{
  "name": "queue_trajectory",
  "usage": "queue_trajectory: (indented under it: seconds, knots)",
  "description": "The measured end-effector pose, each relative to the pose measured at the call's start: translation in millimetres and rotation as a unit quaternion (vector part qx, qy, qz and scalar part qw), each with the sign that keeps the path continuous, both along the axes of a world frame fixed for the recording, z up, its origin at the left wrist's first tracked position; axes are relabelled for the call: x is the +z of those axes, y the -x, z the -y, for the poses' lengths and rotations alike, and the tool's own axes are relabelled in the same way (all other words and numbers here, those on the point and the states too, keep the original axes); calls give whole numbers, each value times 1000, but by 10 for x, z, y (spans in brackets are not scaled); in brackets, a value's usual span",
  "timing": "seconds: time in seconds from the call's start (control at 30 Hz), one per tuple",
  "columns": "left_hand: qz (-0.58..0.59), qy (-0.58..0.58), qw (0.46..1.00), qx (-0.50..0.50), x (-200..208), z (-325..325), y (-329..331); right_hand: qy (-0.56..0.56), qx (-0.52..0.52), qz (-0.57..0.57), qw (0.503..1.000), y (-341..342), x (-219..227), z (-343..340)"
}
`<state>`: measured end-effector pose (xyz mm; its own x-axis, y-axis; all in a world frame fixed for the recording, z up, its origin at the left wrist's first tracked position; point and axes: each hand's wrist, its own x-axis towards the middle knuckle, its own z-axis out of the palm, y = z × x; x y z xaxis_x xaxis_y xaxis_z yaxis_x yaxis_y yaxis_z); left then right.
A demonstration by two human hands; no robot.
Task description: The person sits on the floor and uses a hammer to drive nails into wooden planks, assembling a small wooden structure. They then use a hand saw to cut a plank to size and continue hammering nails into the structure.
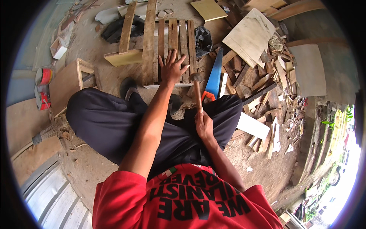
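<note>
My left hand (173, 68) lies with fingers spread on a slatted wooden frame (161, 44), made of several narrow planks side by side. In my right hand (204, 125) is a hammer (198, 93), gripped by its wooden handle. Its dark metal head points away from me, just right of the frame's near end. A longer plank (149, 42) runs along the frame's left side. Right of the hammer lies a handsaw (215, 74) with a blue blade and an orange handle, partly hidden near my right knee.
A heap of wood offcuts (263, 82) spreads to the right, topped by a pale board (249, 36). A wooden box (70, 86) stands at the left. Black plastic bags (203, 40) flank the frame. A bristle broom (47, 133) lies at the lower left.
</note>
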<state>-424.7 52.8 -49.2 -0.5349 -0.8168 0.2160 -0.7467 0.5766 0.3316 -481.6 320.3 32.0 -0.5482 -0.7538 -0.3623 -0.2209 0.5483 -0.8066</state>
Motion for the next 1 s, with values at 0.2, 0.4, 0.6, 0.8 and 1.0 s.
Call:
queue_trajectory:
  seconds: [0.2,0.4,0.6,0.8,1.0]
  knots:
    - [-29,34,999,5,-56,7,-47,219,-51,129,966,-10,1087,234]
    - [-43,38,998,-1,37,-3,17,206,-3,-10,979,-68,207,136]
    - [-19,17,1000,-9,35,-6,-39,3,2,-10,1000,-31,181,191]
    - [-14,26,999,-13,17,-24,-81,282,16,48,958,3,1230,280]
    - [-15,27,999,-20,-18,-12,-8,174,7,-24,984,-48,144,83]
